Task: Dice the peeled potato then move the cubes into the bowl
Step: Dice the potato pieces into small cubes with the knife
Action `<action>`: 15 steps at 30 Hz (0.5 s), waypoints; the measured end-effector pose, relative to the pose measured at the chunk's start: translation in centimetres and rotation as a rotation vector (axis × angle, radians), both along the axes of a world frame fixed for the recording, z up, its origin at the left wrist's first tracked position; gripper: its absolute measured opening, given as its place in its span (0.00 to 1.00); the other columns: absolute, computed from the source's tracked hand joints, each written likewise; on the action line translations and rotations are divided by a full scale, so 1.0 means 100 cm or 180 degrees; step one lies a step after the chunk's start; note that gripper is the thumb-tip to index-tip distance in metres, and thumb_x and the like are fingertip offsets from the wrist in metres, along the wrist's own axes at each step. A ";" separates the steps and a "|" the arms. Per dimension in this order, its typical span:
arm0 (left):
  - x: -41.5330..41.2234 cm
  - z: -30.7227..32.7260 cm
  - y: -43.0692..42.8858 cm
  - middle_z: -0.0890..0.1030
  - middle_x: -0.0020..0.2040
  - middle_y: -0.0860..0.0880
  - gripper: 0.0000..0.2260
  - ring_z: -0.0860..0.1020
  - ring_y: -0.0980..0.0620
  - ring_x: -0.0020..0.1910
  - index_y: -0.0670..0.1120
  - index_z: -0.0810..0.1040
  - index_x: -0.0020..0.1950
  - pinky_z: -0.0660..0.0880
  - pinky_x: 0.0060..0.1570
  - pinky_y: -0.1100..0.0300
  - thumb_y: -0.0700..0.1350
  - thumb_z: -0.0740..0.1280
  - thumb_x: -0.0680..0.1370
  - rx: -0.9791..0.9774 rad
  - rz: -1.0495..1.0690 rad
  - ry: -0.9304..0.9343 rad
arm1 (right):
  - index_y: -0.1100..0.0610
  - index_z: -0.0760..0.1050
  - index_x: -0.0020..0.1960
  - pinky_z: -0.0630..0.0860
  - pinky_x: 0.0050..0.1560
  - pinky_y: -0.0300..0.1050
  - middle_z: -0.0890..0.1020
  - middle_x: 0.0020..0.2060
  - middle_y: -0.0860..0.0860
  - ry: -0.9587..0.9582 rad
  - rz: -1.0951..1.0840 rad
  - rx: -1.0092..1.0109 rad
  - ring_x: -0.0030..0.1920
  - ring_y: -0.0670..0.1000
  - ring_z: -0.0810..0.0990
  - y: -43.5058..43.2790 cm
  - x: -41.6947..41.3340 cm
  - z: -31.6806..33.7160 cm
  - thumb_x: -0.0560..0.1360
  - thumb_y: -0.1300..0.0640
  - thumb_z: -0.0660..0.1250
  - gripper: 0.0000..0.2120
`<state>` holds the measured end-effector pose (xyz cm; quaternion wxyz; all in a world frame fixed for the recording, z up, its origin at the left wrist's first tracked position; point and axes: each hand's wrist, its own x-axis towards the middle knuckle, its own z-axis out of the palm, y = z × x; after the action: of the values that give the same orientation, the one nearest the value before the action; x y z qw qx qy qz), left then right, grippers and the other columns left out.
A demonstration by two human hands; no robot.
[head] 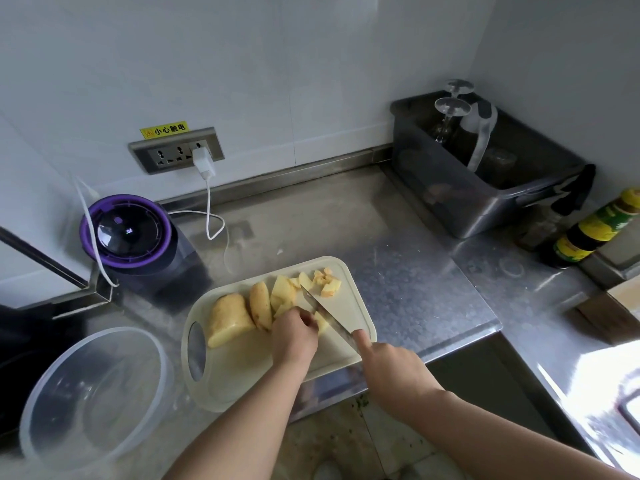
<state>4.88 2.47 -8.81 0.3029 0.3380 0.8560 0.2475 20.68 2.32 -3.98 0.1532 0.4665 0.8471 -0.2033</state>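
Right grip (384,362) curls round knife (325,315); left grip (294,336) pinches potato piece (321,323).

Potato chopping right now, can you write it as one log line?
step: dicing | left hand: holds potato piece | right hand: grips knife | cubes: on cutting board | bowl: no cubes inside
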 end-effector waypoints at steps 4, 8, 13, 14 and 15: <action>-0.001 0.002 -0.002 0.83 0.52 0.47 0.07 0.79 0.46 0.54 0.43 0.82 0.52 0.68 0.46 0.62 0.41 0.67 0.77 -0.0002 0.0003 0.0004 | 0.54 0.56 0.69 0.65 0.30 0.43 0.68 0.34 0.51 -0.0069 0.0081 -0.0019 0.30 0.49 0.67 0.000 -0.001 0.001 0.75 0.71 0.57 0.27; -0.002 0.001 -0.002 0.83 0.52 0.46 0.07 0.80 0.45 0.54 0.43 0.82 0.52 0.68 0.46 0.62 0.42 0.67 0.77 -0.0002 -0.0002 -0.0025 | 0.55 0.56 0.69 0.65 0.29 0.41 0.68 0.33 0.51 -0.0082 0.0071 -0.0083 0.31 0.49 0.68 -0.003 -0.003 0.001 0.76 0.70 0.57 0.25; -0.001 0.002 -0.003 0.83 0.53 0.47 0.08 0.79 0.46 0.55 0.44 0.82 0.54 0.70 0.48 0.62 0.40 0.68 0.76 0.0012 -0.0036 -0.0021 | 0.54 0.52 0.75 0.69 0.34 0.42 0.69 0.35 0.51 -0.0163 0.0042 -0.0243 0.33 0.48 0.70 -0.004 -0.011 -0.003 0.79 0.67 0.58 0.28; -0.001 0.003 -0.003 0.83 0.53 0.47 0.08 0.79 0.46 0.55 0.44 0.82 0.54 0.70 0.48 0.61 0.40 0.68 0.76 0.0015 -0.0030 -0.0030 | 0.54 0.50 0.76 0.70 0.35 0.42 0.69 0.35 0.51 -0.0174 0.0032 -0.0258 0.33 0.48 0.71 -0.005 -0.013 -0.003 0.79 0.66 0.58 0.29; -0.002 0.003 -0.003 0.83 0.53 0.47 0.07 0.80 0.46 0.54 0.44 0.82 0.54 0.71 0.48 0.61 0.40 0.68 0.76 0.0016 -0.0025 -0.0027 | 0.54 0.49 0.76 0.71 0.34 0.42 0.69 0.35 0.51 -0.0183 0.0019 -0.0253 0.33 0.48 0.71 -0.004 -0.014 -0.004 0.80 0.65 0.59 0.30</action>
<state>4.71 2.15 -8.51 0.3067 0.3410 0.8528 0.2500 19.29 1.88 -4.36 0.1965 0.4632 0.8350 -0.2228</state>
